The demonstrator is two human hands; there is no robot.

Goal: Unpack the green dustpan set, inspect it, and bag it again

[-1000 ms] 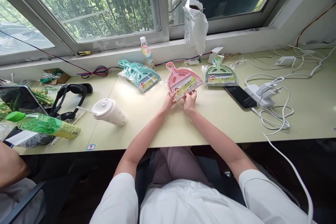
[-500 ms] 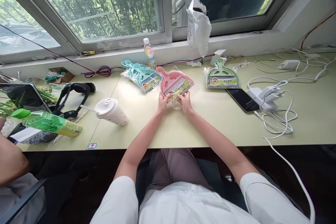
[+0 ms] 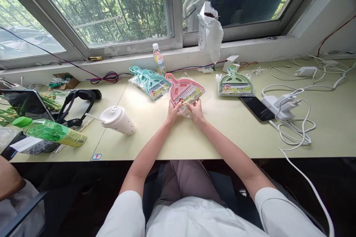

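Pink dustpan set (image 3: 183, 90) in clear wrap, white bristles, yellow label with red print. Teal dustpan sets (image 3: 148, 81), same yellow label. Green dustpan set (image 3: 235, 80), yellow-green label. Tabletop (image 3: 222, 133) pale yellow-green. Cup (image 3: 118, 119) white with small dark dots, white lid. Bottle (image 3: 52, 133) green, yellow label, lying flat. Upright bottle (image 3: 159, 59) clear, white cap, orange-yellow label. Headphones (image 3: 76, 102) black. Phone (image 3: 257, 108) black. Cables (image 3: 294, 126) and charger white. Wire bundle (image 3: 104, 77) red, blue, purple. Bag (image 3: 210, 31) on sill white.

head-worn view, looking forward and down, near desk (image 3: 194, 137), facing window (image 3: 105, 7)
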